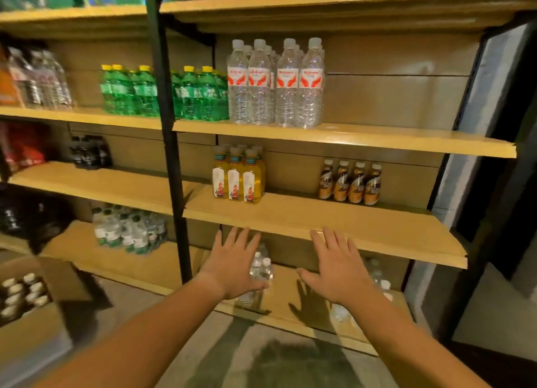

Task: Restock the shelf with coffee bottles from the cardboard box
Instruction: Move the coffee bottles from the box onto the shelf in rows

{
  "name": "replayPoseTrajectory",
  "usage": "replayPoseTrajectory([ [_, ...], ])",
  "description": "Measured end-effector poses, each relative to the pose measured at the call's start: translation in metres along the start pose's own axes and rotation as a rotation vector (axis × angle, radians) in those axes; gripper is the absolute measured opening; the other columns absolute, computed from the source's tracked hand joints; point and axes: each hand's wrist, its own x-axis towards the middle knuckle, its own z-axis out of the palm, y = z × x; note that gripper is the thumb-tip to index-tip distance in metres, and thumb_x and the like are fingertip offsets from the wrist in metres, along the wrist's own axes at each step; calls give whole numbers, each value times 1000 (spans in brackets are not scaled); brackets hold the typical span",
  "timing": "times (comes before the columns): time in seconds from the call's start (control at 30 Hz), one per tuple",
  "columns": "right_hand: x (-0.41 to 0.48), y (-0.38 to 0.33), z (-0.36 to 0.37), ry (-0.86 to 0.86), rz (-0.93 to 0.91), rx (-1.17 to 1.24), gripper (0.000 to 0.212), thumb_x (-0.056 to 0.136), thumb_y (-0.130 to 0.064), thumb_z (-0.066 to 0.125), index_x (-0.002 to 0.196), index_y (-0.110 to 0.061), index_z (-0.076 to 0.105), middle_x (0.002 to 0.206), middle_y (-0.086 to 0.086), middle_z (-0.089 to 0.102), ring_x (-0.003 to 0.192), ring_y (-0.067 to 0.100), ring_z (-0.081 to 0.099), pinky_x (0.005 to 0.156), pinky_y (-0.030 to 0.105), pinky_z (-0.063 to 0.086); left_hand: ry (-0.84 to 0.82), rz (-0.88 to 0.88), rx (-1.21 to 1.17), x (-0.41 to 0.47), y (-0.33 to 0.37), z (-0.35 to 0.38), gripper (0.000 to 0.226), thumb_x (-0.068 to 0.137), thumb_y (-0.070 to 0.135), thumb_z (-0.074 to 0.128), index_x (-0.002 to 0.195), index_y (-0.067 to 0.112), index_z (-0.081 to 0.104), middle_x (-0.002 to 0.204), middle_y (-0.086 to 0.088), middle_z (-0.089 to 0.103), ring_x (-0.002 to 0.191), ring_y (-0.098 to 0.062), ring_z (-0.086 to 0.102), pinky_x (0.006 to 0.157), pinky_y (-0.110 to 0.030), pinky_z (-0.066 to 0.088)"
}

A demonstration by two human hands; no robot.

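Hovering empty, splayed: hands (286,267); coffee bottles (350,182) above (cardboard box (37,315) far left).

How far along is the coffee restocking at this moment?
Done: four brown-and-gold coffee bottles stand in a row on the wooden middle shelf. In hand: nothing; the left hand and right hand are open and empty. Left: the open cardboard box on the floor holds more white-capped bottles.
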Motion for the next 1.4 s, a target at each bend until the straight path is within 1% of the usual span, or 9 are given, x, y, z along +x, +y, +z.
replayPoseTrajectory([
  [0.4,0,-308,6,13,-316,87,92,91,-74,37,161,-25,7,170,8,4,156,30,2,125,49,7,-67,-347,58,-234,-253,28,114,83,89,38,163,20,-4,171,-13,-1,156,-38,2,124,-61,12],
  [0.57,13,-471,37,-3,-414,107,98,82,-81,21,160,-25,9,169,5,9,155,31,8,124,50,16,-117,-482,62,-338,-384,57,102,90,79,41,163,19,3,171,-12,2,156,-39,3,124,-59,7],
  [0.7,27,-583,55,-45,-463,165,91,92,-73,36,161,-23,5,169,9,5,155,32,4,125,51,12,-79,-595,70,-405,-487,79,113,77,91,38,161,20,13,167,-9,19,152,-36,19,121,-57,19],
  [0.8,43,-642,68,-92,-487,180,89,93,-70,38,161,-23,5,170,9,3,156,32,3,124,52,12,-117,-643,58,-434,-545,92,119,73,90,48,161,18,12,166,-8,20,152,-35,21,121,-56,22],
  [1.03,115,-739,122,-116,-486,292,93,89,-70,47,160,-27,4,169,9,10,155,32,7,125,49,13,-201,-650,45,-416,-655,138,115,80,84,52,163,19,5,169,-10,12,155,-36,11,124,-56,17],
  [1.2,177,-777,158,-203,-411,307,92,90,-68,50,160,-27,7,169,7,12,155,32,8,125,48,13,-207,-571,44,-355,-720,181,114,77,85,53,161,20,12,168,-9,18,153,-35,17,123,-56,22],
  [1.27,194,-786,170,-172,-394,259,90,88,-70,50,159,-24,18,163,10,29,149,34,27,119,46,28,-203,-520,7,-326,-738,195,108,79,81,57,159,21,18,166,-9,20,153,-34,19,123,-54,22],
  [1.33,208,-794,180,-145,-370,224,82,85,-70,52,151,-22,38,141,6,54,126,28,53,99,36,46,-199,-474,-21,-295,-756,213,104,79,80,59,157,23,21,165,-7,24,152,-32,20,122,-52,23],
  [1.4,219,-802,189,-189,-327,263,76,86,-66,56,147,-23,40,136,4,54,122,25,53,94,36,48,-218,-424,-54,-270,-771,232,105,79,80,59,158,23,20,166,-7,23,153,-33,20,122,-51,23],
])
